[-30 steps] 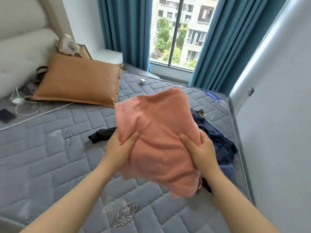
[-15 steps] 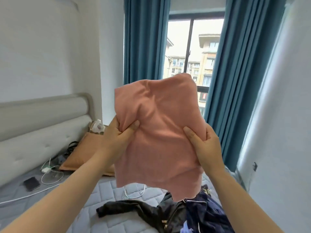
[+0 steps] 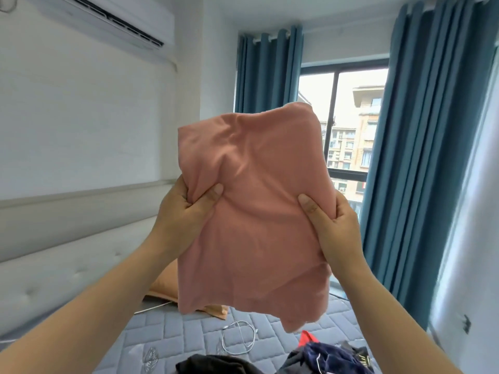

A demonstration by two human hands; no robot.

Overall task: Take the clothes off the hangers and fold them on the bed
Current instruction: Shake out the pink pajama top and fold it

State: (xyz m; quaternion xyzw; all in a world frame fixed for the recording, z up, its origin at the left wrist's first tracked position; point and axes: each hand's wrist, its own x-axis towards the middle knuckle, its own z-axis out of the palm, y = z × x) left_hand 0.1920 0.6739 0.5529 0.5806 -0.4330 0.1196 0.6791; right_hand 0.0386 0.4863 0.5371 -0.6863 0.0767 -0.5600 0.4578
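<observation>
Holding the pink garment (image 3: 253, 211) aloft above the bed (image 3: 189, 333), we are pinching its side edges with left hand (image 3: 183, 214) and right hand (image 3: 334, 225), seemingly keeping the fold together.

No legible text or labels.

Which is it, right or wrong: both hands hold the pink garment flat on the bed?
Wrong. In the head view, left hand and right hand hold the pink garment up in the air, above the bed, not flat on it.
</observation>
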